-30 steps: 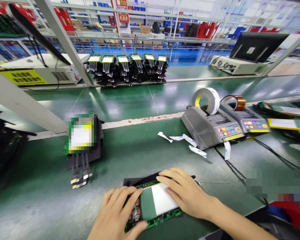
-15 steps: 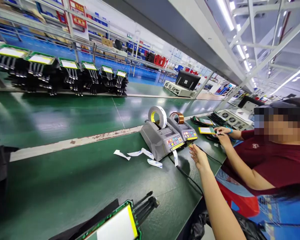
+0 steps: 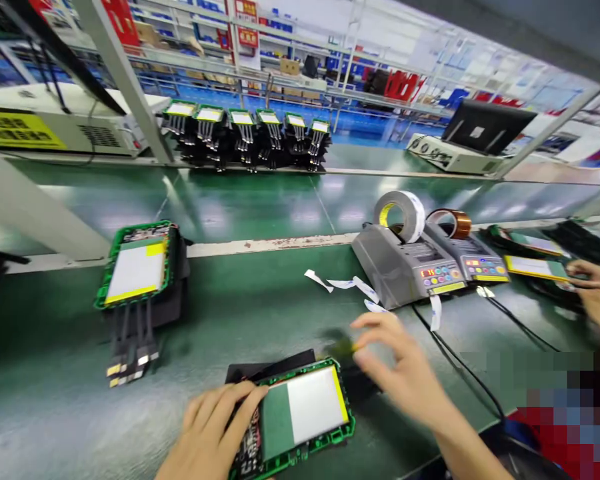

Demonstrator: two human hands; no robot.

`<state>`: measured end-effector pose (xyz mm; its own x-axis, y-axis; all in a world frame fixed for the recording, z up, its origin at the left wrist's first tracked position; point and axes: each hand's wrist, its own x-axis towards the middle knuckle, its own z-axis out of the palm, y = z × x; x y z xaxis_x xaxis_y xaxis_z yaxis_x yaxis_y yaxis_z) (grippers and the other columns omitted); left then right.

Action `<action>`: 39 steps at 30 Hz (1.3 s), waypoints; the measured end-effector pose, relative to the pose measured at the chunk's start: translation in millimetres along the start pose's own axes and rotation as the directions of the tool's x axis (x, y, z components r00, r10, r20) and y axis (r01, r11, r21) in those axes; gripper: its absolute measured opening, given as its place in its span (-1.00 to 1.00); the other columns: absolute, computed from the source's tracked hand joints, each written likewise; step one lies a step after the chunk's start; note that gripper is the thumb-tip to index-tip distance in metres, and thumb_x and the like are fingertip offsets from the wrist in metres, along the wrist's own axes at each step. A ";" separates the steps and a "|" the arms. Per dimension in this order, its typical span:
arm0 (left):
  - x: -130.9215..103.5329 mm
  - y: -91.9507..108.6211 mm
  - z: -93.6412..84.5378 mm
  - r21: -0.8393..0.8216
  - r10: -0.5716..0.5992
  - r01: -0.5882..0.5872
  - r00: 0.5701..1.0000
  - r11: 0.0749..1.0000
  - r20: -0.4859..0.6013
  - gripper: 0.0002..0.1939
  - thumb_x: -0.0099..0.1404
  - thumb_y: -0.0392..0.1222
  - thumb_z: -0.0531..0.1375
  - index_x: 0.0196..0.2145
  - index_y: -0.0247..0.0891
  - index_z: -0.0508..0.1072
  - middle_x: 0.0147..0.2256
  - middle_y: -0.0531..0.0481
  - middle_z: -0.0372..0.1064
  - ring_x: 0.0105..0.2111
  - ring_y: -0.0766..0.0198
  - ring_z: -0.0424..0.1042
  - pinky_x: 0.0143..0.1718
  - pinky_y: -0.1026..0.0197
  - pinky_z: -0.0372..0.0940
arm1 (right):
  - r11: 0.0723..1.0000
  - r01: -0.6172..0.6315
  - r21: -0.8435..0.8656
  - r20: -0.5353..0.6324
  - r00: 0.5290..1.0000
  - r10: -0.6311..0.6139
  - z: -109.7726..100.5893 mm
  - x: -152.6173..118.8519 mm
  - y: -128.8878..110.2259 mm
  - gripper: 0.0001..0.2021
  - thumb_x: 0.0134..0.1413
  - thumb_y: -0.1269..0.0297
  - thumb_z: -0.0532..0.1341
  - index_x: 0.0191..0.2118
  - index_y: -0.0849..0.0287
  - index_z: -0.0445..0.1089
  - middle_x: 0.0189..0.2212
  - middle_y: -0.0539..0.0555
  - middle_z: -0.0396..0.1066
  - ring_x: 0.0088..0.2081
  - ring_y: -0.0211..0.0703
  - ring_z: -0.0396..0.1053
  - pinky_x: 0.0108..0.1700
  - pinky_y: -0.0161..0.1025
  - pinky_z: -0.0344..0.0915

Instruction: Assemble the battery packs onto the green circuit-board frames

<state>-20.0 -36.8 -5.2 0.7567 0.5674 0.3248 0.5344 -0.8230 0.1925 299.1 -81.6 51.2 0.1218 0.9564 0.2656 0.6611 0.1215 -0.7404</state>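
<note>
A green-framed circuit board (image 3: 300, 408) with a white and green panel lies on a black pad at the near edge of the green bench. My left hand (image 3: 213, 430) rests on its left end, fingers spread over the exposed electronics. Just right of the board's top corner my right hand (image 3: 400, 370) hovers, blurred, pinching a small yellowish strip of tape (image 3: 344, 347) between fingers and thumb. Two tape dispensers stand further right: a grey one (image 3: 405, 263) with a white roll and one (image 3: 473, 257) with an amber roll.
Loose white tape strips (image 3: 350, 285) lie by the dispensers. A second board on black cables (image 3: 137, 270) sits to the left. A row of similar units (image 3: 245, 137) lines the far side of the conveyor. Another person's hand (image 3: 597, 297) works at the right. Black cords (image 3: 460, 360) cross the bench.
The view swung right toward the dispensers, then back to the board. My right hand left the board, reached the amber dispenser and returned with a tape strip. My left hand stayed on the board.
</note>
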 end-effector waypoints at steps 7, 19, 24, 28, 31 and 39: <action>-0.7 11.8 -0.5 -0.066 -0.099 0.107 0.989 0.992 0.114 -0.09 -0.09 0.15 0.39 0.17 -0.11 0.18 0.01 -0.07 0.30 -0.04 0.00 0.28 -0.06 0.05 0.27 | 0.999 -0.020 0.049 0.412 0.911 -0.002 72.9 1.3 -49.6 -0.84 -0.06 0.40 0.34 -0.38 0.09 0.34 -0.10 -0.03 0.36 -0.02 -0.14 0.26 0.06 -0.09 0.20; -3.9 3.1 -14.5 -0.187 -0.085 0.144 0.954 0.972 0.289 -0.15 0.06 0.12 0.32 0.23 -0.05 0.07 0.09 -0.07 0.22 0.05 0.00 0.23 0.02 -0.01 0.29 | 0.990 0.128 -0.057 0.259 0.960 -0.109 88.9 -9.2 -37.7 -0.89 0.03 0.36 0.27 -0.33 0.11 0.31 -0.16 0.07 0.31 -0.11 -0.09 0.26 -0.09 -0.11 0.28; 0.0 0.9 -17.3 -0.208 -0.053 0.117 0.956 0.971 0.290 -0.18 0.09 0.11 0.30 0.22 -0.08 0.09 0.09 -0.05 0.24 0.04 0.05 0.25 0.03 0.05 0.30 | 0.989 0.139 -0.047 0.255 0.959 -0.123 87.5 -9.7 -37.4 -0.91 0.06 0.36 0.25 -0.33 0.12 0.30 -0.18 0.07 0.31 -0.15 -0.13 0.28 -0.12 -0.15 0.30; -0.5 -2.8 -13.2 -0.187 -0.013 0.062 0.967 0.980 0.253 -0.20 0.11 0.13 0.27 0.23 -0.10 0.09 0.09 -0.06 0.27 0.02 0.04 0.27 0.02 0.04 0.30 | 0.990 0.114 -0.089 0.262 0.961 -0.087 89.5 -10.3 -37.0 -0.91 0.07 0.35 0.24 -0.32 0.11 0.29 -0.19 0.07 0.30 -0.14 -0.12 0.30 -0.11 -0.15 0.32; -1.8 -5.8 -10.5 -0.176 0.016 0.027 0.971 0.984 0.237 -0.19 0.12 0.17 0.25 0.24 -0.12 0.08 0.09 -0.06 0.27 0.02 0.04 0.27 0.02 0.04 0.29 | 0.989 0.095 -0.116 0.249 0.966 -0.064 91.5 -10.4 -37.0 -0.86 0.05 0.33 0.24 -0.24 0.11 0.29 -0.18 0.09 0.28 -0.13 -0.08 0.30 -0.11 -0.11 0.34; -1.2 -10.2 -8.7 -0.181 0.034 0.012 0.968 0.983 0.249 -0.15 0.11 0.13 0.27 0.26 -0.14 0.03 0.11 -0.05 0.25 0.03 0.06 0.23 0.03 0.08 0.28 | 0.990 0.114 -0.085 0.221 0.971 -0.093 91.0 -9.4 -34.6 -0.75 0.04 0.32 0.26 -0.14 0.13 0.24 -0.18 0.12 0.28 -0.12 -0.07 0.28 -0.11 -0.13 0.34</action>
<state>-29.7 -29.3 0.5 0.8445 0.5280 0.0899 0.4666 -0.8076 0.3608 207.7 -70.6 18.1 -0.1065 0.9759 0.1904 0.7312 0.2067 -0.6501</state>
